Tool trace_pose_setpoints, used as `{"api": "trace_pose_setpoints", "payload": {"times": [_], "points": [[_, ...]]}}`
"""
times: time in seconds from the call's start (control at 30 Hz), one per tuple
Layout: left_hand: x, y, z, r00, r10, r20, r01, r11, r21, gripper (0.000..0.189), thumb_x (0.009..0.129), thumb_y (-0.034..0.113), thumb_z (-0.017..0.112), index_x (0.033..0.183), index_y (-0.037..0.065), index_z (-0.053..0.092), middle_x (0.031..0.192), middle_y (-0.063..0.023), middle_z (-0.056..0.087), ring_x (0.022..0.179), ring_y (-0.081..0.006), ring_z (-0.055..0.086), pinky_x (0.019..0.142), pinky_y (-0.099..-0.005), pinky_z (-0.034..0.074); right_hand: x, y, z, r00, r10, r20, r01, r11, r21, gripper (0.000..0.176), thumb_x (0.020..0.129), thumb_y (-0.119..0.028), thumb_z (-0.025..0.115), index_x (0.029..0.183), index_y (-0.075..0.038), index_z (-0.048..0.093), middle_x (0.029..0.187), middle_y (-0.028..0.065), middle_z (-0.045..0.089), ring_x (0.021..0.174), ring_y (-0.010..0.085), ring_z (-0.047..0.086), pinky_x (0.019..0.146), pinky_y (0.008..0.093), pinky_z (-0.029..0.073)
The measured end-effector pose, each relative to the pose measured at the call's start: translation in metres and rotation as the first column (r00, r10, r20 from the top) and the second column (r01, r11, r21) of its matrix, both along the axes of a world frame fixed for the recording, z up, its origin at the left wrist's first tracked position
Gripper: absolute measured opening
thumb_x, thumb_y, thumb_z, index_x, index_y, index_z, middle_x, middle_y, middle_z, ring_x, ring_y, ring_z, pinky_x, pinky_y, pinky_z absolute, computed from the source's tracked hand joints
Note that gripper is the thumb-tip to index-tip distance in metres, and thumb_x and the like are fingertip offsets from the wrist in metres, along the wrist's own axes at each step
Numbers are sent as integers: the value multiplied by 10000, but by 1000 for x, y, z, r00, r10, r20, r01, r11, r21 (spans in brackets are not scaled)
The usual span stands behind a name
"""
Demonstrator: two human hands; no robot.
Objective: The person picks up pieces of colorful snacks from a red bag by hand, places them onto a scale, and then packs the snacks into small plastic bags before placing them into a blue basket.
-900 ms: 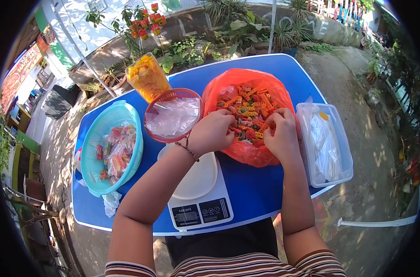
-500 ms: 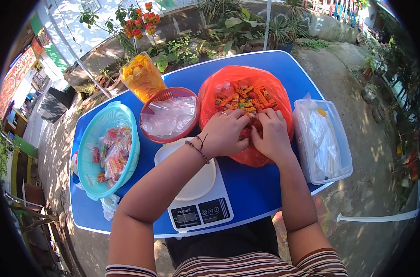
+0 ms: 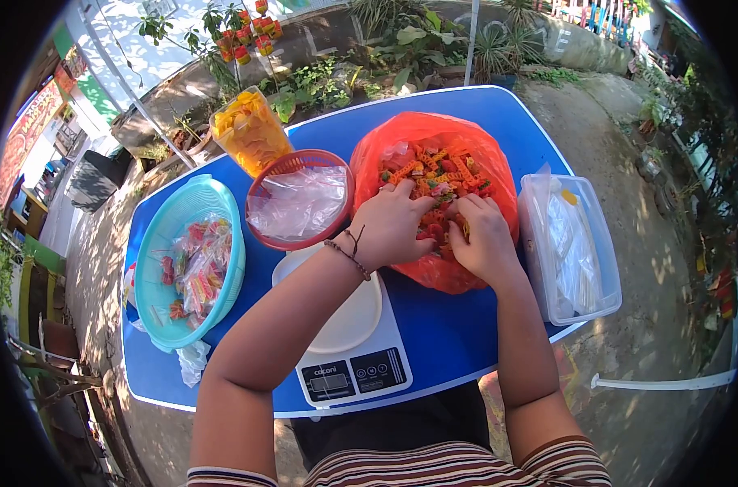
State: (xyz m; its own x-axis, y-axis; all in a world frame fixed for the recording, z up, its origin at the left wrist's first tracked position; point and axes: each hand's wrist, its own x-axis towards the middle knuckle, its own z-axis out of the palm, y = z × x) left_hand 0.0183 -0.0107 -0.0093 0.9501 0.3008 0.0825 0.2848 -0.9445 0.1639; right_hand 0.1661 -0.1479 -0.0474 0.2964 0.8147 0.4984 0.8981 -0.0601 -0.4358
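Note:
An orange-red plastic bag [image 3: 499,174] stands open on the blue table, full of small orange, red and green snack pieces [image 3: 454,172]. My left hand [image 3: 391,223] rests over the bag's near left side, fingers spread, thumb apart, holding nothing I can see. Opposite it, my right hand [image 3: 484,239] reaches in from the near right with curled fingers. Its thumb stands apart from the fingers, and its fingertips touch the snacks. Below the left forearm lies a white kitchen scale [image 3: 395,337] bearing a pale round plate [image 3: 354,325], partly hidden by that arm.
Left on the blue table [image 3: 442,333] is a turquoise basket [image 3: 154,276] of packed snacks. Behind the scale sits a red basket [image 3: 348,203] with clear plastic bags [image 3: 296,203]. A tub of yellow chips [image 3: 251,134] stands behind. A clear box [image 3: 604,300] holds plastic bags at right.
My hands have moved apart over the snacks, uncovering more of them between. The left fingers have spread and shifted slightly left, and the right thumb has moved away from the left hand.

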Motion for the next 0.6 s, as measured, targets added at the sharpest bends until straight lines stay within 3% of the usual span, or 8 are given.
{"api": "trace_pose_setpoints", "payload": {"times": [0.07,0.27,0.37,0.47,0.57,0.6], "points": [[0,4,-1,1000,-21,-9,20,999,-37,649,818,434,754,1351,95,603,1239,-189,579,1161,-391,589,970,-454,536,3,1,-4,999,11,-48,-7,997,74,118,830,-20,665,947,-7,654,948,157,658,922,385,625,830,459,513],[-4,11,-14,993,-79,91,89,991,-104,608,821,382,775,1319,72,615,1177,-189,598,1138,-396,594,952,-469,537,11,6,-11,962,-150,-230,193,965,179,153,829,22,668,981,17,660,942,174,677,901,396,664,810,462,531],[-4,6,-4,997,-56,51,64,985,-159,542,837,319,764,1271,29,618,1195,-188,620,1135,-373,604,1012,-456,493,4,5,-4,929,-94,-357,170,967,188,212,814,17,686,1026,11,675,1040,181,679,971,384,663,860,445,533],[-5,3,-2,997,-48,56,55,988,-142,516,838,307,762,1245,29,610,1169,-187,625,1128,-369,608,1001,-456,497,-3,5,6,972,56,-229,5,966,258,256,800,10,703,1055,3,683,1141,178,654,1028,369,651,905,430,532],[-7,6,-6,993,-75,90,87,987,-138,463,846,281,758,1205,32,607,1143,-176,633,1114,-367,612,990,-457,499,-7,6,-12,988,-117,98,100,982,162,280,786,15,715,1064,-8,689,1198,172,626,1058,370,633,934,422,528],[-8,6,-5,992,-82,100,96,985,-146,442,849,272,756,1191,33,609,1140,-171,634,1110,-366,612,986,-456,500,-7,6,-11,993,-108,50,101,986,136,289,785,25,712,1071,-9,690,1197,168,626,1057,367,633,940,422,527]]}}
